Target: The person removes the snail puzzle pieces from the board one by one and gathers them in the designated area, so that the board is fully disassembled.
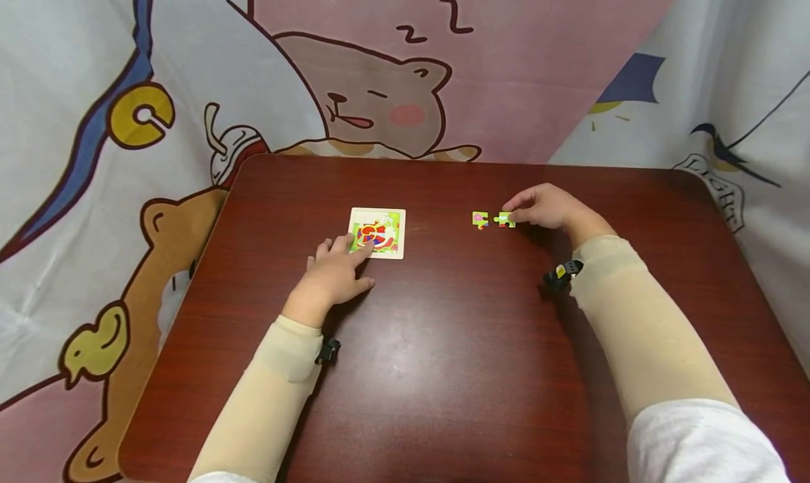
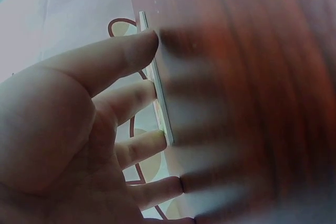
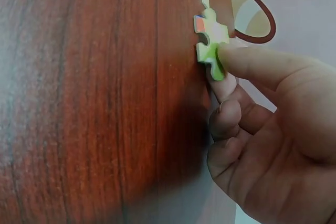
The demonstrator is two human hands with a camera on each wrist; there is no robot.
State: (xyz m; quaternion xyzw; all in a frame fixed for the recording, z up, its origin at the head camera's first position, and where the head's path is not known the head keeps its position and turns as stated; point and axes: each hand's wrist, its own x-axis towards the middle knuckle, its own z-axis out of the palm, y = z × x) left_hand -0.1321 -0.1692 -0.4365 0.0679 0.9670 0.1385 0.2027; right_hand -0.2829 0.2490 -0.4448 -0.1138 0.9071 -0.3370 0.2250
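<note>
On the brown table (image 1: 443,398), right of the board (image 1: 386,210) my left hand (image 1: 332,275) touches with loosely spread fingers, my right hand (image 1: 549,206) pinches a puzzle piece (image 3: 213,35), which I could slide boardward too low, bumping the second piece (image 1: 479,218) between.

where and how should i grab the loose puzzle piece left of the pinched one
Probably pinch the loose piece at its left edge, coming from the left: it lies flat, and the other piece, in the right hand, sits close on its right.
</note>
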